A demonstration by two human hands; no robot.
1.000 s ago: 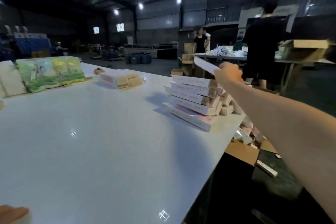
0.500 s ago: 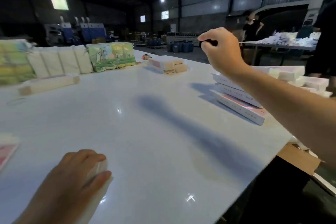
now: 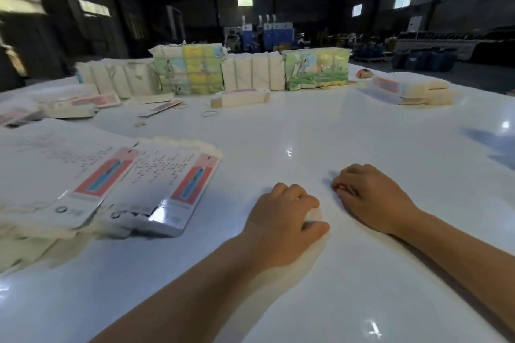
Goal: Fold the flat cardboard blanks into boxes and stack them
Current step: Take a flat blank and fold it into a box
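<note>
- Table point(image 3: 278, 125): white, glossy, fills the lower view; both forearms reach in from 6 o'clock.
- Wrapped bundles point(image 3: 192, 69) stand in a row at 12 o'clock on the far side, well apart from both hands.
- Flat blanks point(image 3: 161, 184): a fanned pile printed with a red-and-blue strip, lying at 9 o'clock of the left hand. Long axis of the top sheets runs roughly 1 to 7 o'clock. Near edge of the pile is near the left hand, not touching it.
- Small stack point(image 3: 415, 90) of cream pieces at 2 o'clock, far from both hands; whether folded or flat, cannot tell.
- Single long piece point(image 3: 239, 98) lies crosswise at 12 o'clock, past mid-table.
- Left hand point(image 3: 281, 220): knuckles up on the table, fingers curled over a small pale object point(image 3: 313, 216), mostly hidden; likely a folded box end, not certain.
- Right hand point(image 3: 373, 198): just beside the left, at its 2 o'clock, fingers curled down to the table. A reddish sliver shows at the fingertips; whether it pinches something, cannot tell.
- Rubber band point(image 3: 209, 113) loose at 12 o'clock.
- Judgement: left hand is the nearer to the blanks; the next blank would come from a leftward reach toward 9 o'clock.
</note>
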